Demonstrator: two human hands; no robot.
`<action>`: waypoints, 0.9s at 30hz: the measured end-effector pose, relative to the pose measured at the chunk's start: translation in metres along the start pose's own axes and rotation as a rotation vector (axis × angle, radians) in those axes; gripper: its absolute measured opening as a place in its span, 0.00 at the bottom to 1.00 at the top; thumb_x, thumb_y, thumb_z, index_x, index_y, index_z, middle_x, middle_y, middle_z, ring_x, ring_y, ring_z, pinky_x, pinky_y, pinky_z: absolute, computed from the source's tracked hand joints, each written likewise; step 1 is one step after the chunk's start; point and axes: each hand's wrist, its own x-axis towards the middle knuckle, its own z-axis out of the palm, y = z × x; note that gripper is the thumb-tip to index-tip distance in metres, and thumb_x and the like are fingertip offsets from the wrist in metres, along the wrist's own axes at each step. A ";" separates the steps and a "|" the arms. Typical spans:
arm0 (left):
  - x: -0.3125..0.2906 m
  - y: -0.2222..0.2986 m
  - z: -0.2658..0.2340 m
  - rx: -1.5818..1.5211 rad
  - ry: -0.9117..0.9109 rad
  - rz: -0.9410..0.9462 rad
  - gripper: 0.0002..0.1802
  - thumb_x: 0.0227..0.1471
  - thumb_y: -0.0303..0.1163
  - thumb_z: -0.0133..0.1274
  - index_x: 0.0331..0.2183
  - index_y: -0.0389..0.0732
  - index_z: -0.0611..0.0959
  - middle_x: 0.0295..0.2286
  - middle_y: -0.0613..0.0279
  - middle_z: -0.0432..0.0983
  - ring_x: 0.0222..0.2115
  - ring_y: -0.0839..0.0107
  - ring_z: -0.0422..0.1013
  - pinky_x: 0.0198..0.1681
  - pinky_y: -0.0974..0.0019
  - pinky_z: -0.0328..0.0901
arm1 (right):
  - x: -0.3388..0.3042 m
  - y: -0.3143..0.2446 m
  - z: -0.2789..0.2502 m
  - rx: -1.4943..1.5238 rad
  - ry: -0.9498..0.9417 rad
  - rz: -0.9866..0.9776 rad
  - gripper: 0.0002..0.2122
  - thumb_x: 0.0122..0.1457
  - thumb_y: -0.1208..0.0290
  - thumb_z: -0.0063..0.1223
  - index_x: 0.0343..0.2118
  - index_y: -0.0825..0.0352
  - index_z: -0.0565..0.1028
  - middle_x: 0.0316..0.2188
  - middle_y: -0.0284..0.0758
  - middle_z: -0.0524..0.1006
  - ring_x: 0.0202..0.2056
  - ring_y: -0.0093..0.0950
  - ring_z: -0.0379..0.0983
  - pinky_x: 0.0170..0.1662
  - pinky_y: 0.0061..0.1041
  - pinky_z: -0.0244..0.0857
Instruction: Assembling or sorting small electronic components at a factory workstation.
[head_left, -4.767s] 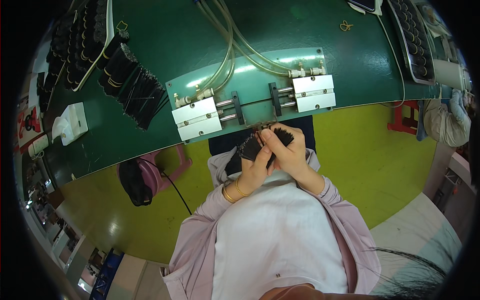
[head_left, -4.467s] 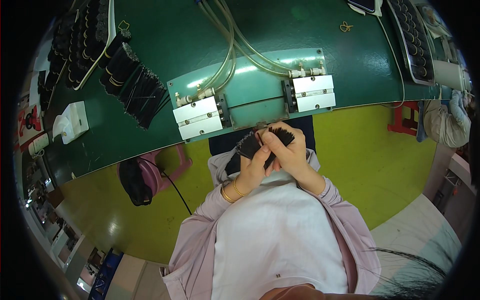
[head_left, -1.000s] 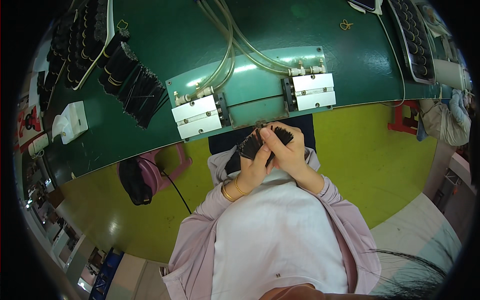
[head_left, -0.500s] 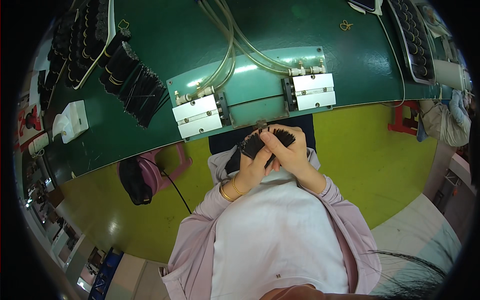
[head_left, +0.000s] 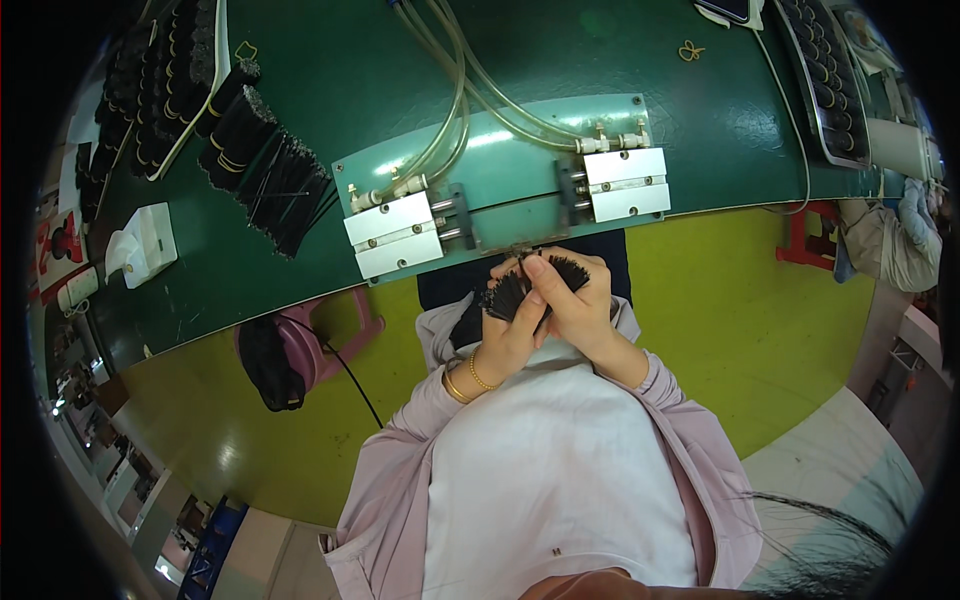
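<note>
My left hand (head_left: 508, 345) is closed around a fanned bundle of thin black wires (head_left: 505, 298). Beside it, my right hand (head_left: 585, 312) grips a second bundle of black wires (head_left: 570, 274), its thumb pointing up toward the fixture. Both hands meet at the front edge of a green metal fixture plate (head_left: 510, 118), fingertips at its small front piece. Two silver pneumatic cylinders, the left block (head_left: 395, 238) and the right block (head_left: 627, 185), have their rods extended, pushing dark end plates inward. What exactly the fingertips pinch is too small to tell.
More black wire bundles (head_left: 240, 145) lie on the green table (head_left: 300, 60) at left. A white box (head_left: 150, 243) stands near the left edge. Clear air hoses (head_left: 462, 70) run to the fixture. A tray of bundles (head_left: 822, 85) sits far right. A pink stool (head_left: 315, 345) stands below.
Both cylinders' rods have slid out, moving the dark end plates inward toward each other. My hands stay almost in place, with the right thumb shifted slightly upward.
</note>
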 end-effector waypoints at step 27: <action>-0.001 0.004 -0.006 -0.034 -0.100 -0.092 0.10 0.54 0.34 0.40 0.32 0.37 0.69 0.16 0.68 0.65 0.11 0.86 0.56 0.11 0.82 0.49 | -0.004 -0.003 -0.004 -0.037 -0.028 0.066 0.11 0.55 0.69 0.47 0.25 0.75 0.72 0.16 0.34 0.72 0.11 0.18 0.67 0.09 0.14 0.58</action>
